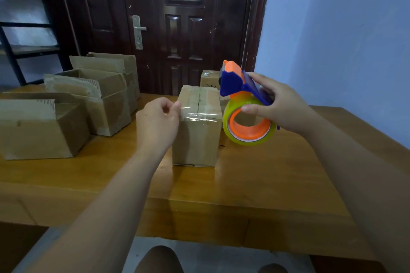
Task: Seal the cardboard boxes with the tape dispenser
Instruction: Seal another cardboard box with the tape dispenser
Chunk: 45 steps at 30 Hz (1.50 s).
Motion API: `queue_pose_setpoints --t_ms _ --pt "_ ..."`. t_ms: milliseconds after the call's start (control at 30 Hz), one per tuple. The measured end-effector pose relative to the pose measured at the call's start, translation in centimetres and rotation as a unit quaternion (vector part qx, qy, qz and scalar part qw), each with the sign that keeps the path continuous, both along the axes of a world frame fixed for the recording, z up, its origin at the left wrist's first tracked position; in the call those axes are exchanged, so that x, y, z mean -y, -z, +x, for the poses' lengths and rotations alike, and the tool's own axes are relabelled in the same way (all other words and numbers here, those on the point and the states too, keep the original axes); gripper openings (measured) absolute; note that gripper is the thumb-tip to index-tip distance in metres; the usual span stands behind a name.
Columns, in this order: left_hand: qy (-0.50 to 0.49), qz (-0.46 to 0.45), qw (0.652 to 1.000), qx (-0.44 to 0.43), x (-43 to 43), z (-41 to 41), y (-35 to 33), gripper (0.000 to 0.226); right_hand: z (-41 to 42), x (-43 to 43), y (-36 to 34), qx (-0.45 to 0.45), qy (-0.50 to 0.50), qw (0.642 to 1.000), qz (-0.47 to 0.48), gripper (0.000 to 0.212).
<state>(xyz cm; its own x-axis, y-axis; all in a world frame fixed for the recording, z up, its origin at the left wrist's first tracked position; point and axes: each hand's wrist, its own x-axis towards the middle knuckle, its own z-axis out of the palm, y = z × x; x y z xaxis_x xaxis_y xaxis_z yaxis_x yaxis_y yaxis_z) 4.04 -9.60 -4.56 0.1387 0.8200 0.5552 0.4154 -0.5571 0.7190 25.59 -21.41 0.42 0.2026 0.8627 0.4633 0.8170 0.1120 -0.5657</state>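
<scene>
Wooden table [255, 184]: four open boxes [106, 104], one dispenser [235, 82]; left hand [155, 126] pinches tape [199, 115].

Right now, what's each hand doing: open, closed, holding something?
Left hand: pinches the tape strip at the top edge of the closed box.
Right hand: grips the tape dispenser.

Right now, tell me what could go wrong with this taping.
1. The left hand pinches the clear tape at the upper front edge of the closed box; the stretched strip could wrinkle or stick crooked.
2. The right hand holds the tape dispenser in the air beside that box; a hard pull could slide or tip it.
</scene>
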Motion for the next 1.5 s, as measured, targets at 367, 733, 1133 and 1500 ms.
queue_pose_setpoints --t_ms 367,733,1133,1500 --pt "0.021 -0.121 0.983 0.139 -1.2 -0.2 0.9 0.026 -0.7 -1.2 0.0 0.049 0.000 0.999 -0.017 0.083" --pt "0.001 -0.114 0.984 0.134 -1.3 -0.3 0.7 0.027 -2.5 -1.5 -1.8 0.166 0.015 0.986 0.008 0.066" --pt "0.006 -0.217 0.959 0.181 -2.3 0.1 0.4 0.021 -4.7 -3.2 -4.8 0.230 0.034 0.967 -0.102 0.067" --pt "0.056 -0.320 0.913 0.247 -2.2 -0.5 -0.1 0.013 -6.2 -4.1 -5.7 0.305 0.049 0.944 -0.116 0.064"
